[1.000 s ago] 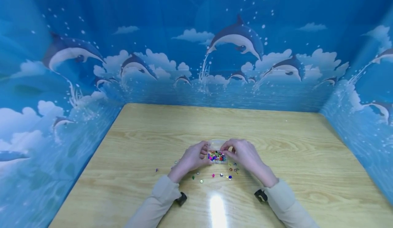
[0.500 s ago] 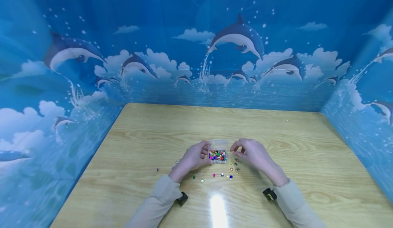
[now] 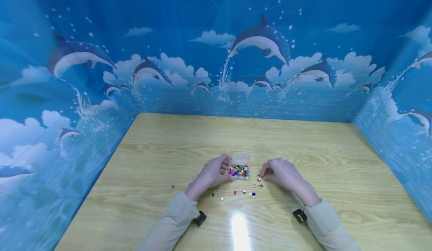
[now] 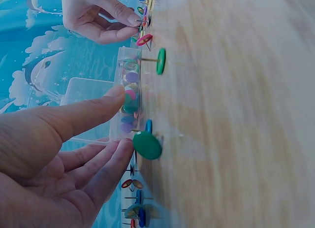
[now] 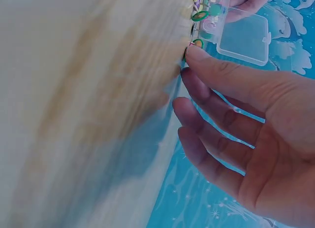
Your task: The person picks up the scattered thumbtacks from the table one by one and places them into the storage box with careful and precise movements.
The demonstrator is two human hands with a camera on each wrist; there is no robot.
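A small clear plastic box full of colourful thumbtacks stands on the table, its clear lid tipped back. My left hand grips the box at its left side, thumb on the front wall in the left wrist view. To the right of the box, my right hand is down at the tabletop, thumb and index fingertips together on a thumbtack that they mostly hide. Loose thumbtacks lie close by, such as a green thumbtack and a pink thumbtack.
More thumbtacks are scattered in front of the box, among them a blue thumbtack, with a purple thumbtack farther left. The wood-grain table is bounded by a dolphin-printed curtain at the back and sides.
My right hand has moved from over the box to the right and down to the loose thumbtacks, its fingertips coming together there. The left hand has stayed at the box.
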